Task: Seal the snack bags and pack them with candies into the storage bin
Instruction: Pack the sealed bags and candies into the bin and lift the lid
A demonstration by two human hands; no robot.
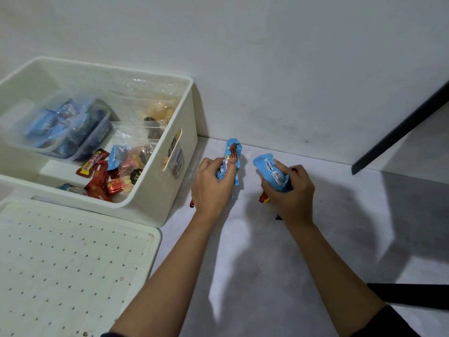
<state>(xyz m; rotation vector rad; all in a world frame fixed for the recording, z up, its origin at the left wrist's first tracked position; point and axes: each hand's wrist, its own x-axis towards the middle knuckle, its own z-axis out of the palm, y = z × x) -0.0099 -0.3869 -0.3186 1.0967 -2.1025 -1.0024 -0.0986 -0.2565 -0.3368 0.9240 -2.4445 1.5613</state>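
My left hand (211,184) grips a blue candy wrapper (233,152) just right of the white storage bin (155,198). My right hand (290,190) clutches another blue wrapper (268,166) with a barcode, plus a red candy (263,198) poking out below the palm. Both hands hover above the white floor. Inside the bin lie clear snack bags (143,110), a clear tub of blue packets (60,127), and loose red candies (99,183).
The bin's perforated white lid (68,263) lies flat at the lower left, touching the bin. A white wall stands close behind. Dark furniture legs (401,127) cross the right side, one low bar (410,295) near my right forearm.
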